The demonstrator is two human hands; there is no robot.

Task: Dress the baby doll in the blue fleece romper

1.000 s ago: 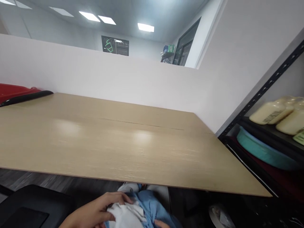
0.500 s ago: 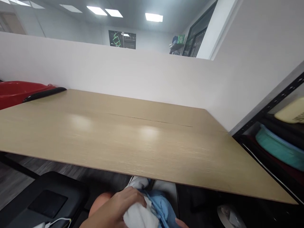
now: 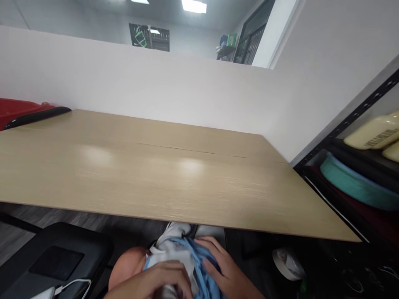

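In my lap, below the table's front edge, lies a bundle of white cloth (image 3: 183, 258) and blue cloth (image 3: 204, 276). My left hand (image 3: 168, 276) is curled over the near side of the white cloth, its fingertips partly hidden at the lower edge of the view. From the right, my right hand (image 3: 222, 268) grips the blue cloth, fingers over the top and thumb nearer me. My bare knee (image 3: 127, 268) shows just left of the bundle.
A wooden table (image 3: 149, 178) spans the front, against a white partition. At left are a red tub (image 3: 18, 110) and a black chair (image 3: 75, 245) with a dark flat device and white cable. A shelf at right holds yellowish bottles (image 3: 372, 133) and a teal basin (image 3: 352, 182).
My right hand has come in from the lower edge onto the blue cloth. My left hand has moved down, and the white cloth it held up is now lower and flatter. The view has tilted down.
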